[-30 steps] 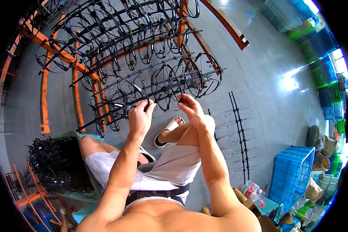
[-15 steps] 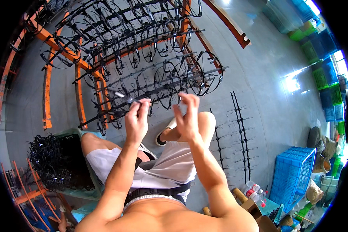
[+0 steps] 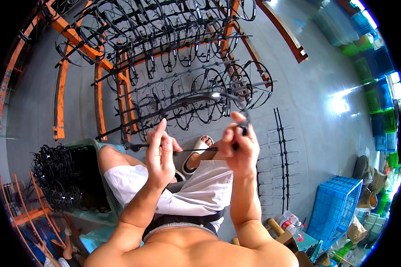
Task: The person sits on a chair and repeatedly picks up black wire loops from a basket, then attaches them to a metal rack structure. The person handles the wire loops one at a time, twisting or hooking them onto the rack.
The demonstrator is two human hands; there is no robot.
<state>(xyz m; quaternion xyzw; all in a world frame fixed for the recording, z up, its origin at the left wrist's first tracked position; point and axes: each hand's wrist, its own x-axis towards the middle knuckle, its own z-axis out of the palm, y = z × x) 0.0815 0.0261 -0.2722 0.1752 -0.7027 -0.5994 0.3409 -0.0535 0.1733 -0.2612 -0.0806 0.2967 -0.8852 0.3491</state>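
Black band (image 3: 196, 97) arcs before the orange rack (image 3: 73, 36).

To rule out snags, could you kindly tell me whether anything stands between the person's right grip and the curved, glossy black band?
Nothing visible does: the right grip holds the curved, glossy black band directly, near its right end, though blur softens the contact.

You look through a wide fisheye camera worn on the left of your head, aimed steeply down and tipped forward at the orange rack (image 3: 61, 98). Nearest the lens, on your side of the rack, is your bare torso (image 3: 187, 244); your left hand (image 3: 160, 160) and right hand (image 3: 243, 151) come between. Right of the rack, the stacked bins (image 3: 375, 111) curve along the rim.
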